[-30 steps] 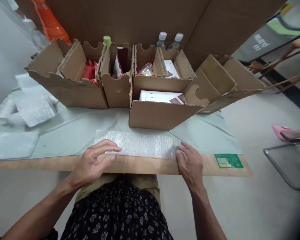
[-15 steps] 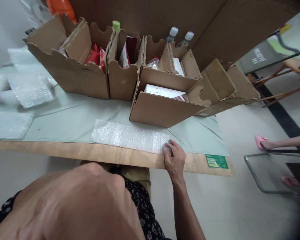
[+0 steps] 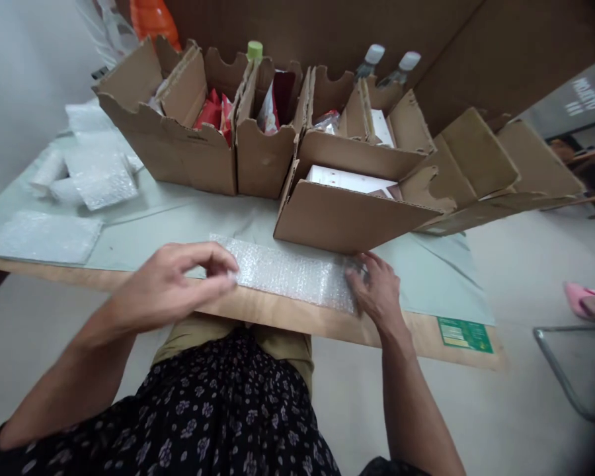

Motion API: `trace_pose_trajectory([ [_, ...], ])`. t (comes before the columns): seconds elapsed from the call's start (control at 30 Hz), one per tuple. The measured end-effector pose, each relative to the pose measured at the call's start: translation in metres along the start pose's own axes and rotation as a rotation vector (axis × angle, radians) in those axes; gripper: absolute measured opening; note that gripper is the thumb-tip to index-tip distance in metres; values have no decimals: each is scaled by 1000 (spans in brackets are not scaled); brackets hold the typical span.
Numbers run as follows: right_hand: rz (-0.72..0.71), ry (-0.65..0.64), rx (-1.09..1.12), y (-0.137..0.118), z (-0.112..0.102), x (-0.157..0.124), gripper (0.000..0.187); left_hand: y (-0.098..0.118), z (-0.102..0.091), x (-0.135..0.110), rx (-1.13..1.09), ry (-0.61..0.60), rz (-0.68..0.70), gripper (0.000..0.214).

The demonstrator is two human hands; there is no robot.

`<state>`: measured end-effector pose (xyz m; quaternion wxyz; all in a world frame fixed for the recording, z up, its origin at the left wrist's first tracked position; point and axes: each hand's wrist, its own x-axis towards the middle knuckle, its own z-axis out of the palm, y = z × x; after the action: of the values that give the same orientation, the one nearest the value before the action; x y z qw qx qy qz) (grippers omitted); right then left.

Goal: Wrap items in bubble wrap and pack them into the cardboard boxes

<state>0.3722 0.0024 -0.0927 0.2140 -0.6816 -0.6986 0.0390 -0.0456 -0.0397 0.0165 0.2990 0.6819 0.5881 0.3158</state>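
Note:
A long flat strip of bubble wrap (image 3: 287,271) lies along the front of the cloth-covered table. My left hand (image 3: 181,281) is over its left end, thumb and fingertips brought close together in a pinch. Something small and pale may sit at those fingertips, too blurred to name. At the strip's right end, my right hand (image 3: 377,287) has its thumb on the wrap and its fingers bent around the far corner, holding it. Just behind the strip stands a cardboard box (image 3: 357,215) with a white box (image 3: 347,177) inside.
Several cut-open cardboard boxes (image 3: 193,152) line the back, holding red packets (image 3: 211,109) and other goods. More bubble wrap (image 3: 102,175) is piled at the left, near a flat bubble-wrap piece (image 3: 44,237). A person's foot in a pink shoe (image 3: 580,297) shows at right, beside a metal frame (image 3: 560,370).
My left hand has come down from close to the camera to the strip's left end. My right hand stays at the right end, its fingers now farther over the corner. The view has shifted.

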Motion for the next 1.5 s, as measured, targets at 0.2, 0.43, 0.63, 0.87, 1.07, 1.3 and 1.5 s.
trace_pose_trajectory([
  [0.2,-36,-89,-37,7,8,0,42,-40,28,29,615,-35,-334,35],
  [0.43,-53,-78,41,0,-3,-12,33,-56,52,31,513,-11,-257,13],
  [0.63,97,-175,226,-23,-32,-30,28,-52,42,35,415,15,-293,10],
  [0.87,246,-237,466,-35,-38,-57,37,-58,22,47,432,25,-383,61],
  [1.07,272,-214,459,-30,-30,-58,48,-61,39,52,538,-33,-343,17],
  [1.3,232,-383,590,-35,-48,-65,53,-56,26,51,444,42,-280,14],
  [1.5,103,-621,871,-96,-42,-90,48,-34,10,110,549,137,-77,19],
])
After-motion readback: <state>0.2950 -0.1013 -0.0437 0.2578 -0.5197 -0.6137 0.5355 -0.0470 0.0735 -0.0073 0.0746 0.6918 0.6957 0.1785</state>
